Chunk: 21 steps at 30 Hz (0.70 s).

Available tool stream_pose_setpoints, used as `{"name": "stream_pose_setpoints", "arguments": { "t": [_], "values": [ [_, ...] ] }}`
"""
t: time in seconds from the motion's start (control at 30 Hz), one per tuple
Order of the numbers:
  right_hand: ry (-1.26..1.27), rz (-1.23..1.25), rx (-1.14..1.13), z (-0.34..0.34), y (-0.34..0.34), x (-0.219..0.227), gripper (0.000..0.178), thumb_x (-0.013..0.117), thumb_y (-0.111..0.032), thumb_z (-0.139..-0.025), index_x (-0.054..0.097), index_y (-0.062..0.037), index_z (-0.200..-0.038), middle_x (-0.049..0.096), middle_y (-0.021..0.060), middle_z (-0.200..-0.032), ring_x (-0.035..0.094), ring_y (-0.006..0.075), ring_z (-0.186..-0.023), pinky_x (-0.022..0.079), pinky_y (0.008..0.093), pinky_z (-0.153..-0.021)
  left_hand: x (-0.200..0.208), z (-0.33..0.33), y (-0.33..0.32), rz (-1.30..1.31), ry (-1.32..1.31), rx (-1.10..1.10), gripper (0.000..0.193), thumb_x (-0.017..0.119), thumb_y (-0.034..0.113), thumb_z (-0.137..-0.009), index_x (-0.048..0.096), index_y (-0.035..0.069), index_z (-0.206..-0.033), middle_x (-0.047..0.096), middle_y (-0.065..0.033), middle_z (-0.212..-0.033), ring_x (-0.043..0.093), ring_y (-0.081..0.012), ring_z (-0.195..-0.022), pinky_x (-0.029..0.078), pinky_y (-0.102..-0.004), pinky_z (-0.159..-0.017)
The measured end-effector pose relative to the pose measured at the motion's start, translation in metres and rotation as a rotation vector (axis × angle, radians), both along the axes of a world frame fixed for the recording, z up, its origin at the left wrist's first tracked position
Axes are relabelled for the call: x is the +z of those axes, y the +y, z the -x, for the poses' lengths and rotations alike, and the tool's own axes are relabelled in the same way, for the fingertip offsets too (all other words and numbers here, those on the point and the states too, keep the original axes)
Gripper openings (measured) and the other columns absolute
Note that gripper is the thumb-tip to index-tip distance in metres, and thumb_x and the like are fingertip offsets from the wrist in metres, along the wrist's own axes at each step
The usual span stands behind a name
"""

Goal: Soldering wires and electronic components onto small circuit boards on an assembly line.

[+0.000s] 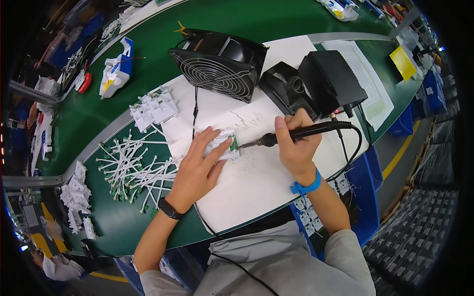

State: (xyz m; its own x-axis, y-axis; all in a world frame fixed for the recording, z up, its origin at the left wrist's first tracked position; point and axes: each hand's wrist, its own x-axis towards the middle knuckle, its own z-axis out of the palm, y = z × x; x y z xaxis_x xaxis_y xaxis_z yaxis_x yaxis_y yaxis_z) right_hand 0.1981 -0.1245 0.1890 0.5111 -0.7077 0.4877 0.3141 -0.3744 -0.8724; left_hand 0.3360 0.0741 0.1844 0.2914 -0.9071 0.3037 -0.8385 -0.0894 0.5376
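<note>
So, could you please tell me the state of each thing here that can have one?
Left hand, spread over the white part.
White part, lying on the white sheet.
Right hand, closed around the soldering iron.
Soldering iron, tip at the white part's edge; contact unclear.
White cables, loosely heaped.
Blue wristband, fastened on the right wrist.
Fan, grille facing the hands; spinning unclear.
</note>
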Motion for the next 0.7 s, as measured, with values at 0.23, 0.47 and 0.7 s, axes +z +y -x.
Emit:
{"name": "stream_pose_setpoints", "arguments": {
  "t": [0.23,0.47,0.7],
  "values": [
    [-0.015,0.051,-0.015,0.001,0.002,0.002,0.040,0.074,-0.001,-0.092,0.040,-0.0077,-0.071,0.044,-0.0012,-0.056,0.033,0.0038,-0.054,0.025,0.0252,-0.050,0.001,0.000,-0.002,-0.004,-0.006,0.005,0.052,0.074,0.001,-0.083,0.066,0.012,-0.134,0.053,-0.0164,-0.144,0.050,-0.0416,-0.137,0.043,-0.0502,-0.114],
    [-0.001,0.009,0.014,0.001,0.001,0.001,0.039,0.074,-0.001,-0.092,0.041,-0.0075,-0.072,0.043,-0.0016,-0.057,0.033,0.0039,-0.055,0.025,0.0253,-0.051,0.001,0.001,-0.002,-0.006,0.023,0.005,0.053,0.073,-0.001,-0.083,0.066,0.011,-0.135,0.054,-0.0175,-0.145,0.049,-0.0413,-0.138,0.041,-0.0492,-0.115],
    [0.042,-0.092,-0.010,0.005,-0.009,0.009,0.012,0.080,-0.001,-0.083,0.068,-0.0002,-0.082,0.062,-0.0003,-0.070,0.049,0.0038,-0.062,0.034,0.0205,-0.056,-0.002,0.005,-0.001,0.070,-0.154,0.162,0.048,0.084,0.013,-0.077,0.073,0.010,-0.123,0.063,-0.0141,-0.133,0.060,-0.0351,-0.119,0.051,-0.0434,-0.099]
  ]
}}
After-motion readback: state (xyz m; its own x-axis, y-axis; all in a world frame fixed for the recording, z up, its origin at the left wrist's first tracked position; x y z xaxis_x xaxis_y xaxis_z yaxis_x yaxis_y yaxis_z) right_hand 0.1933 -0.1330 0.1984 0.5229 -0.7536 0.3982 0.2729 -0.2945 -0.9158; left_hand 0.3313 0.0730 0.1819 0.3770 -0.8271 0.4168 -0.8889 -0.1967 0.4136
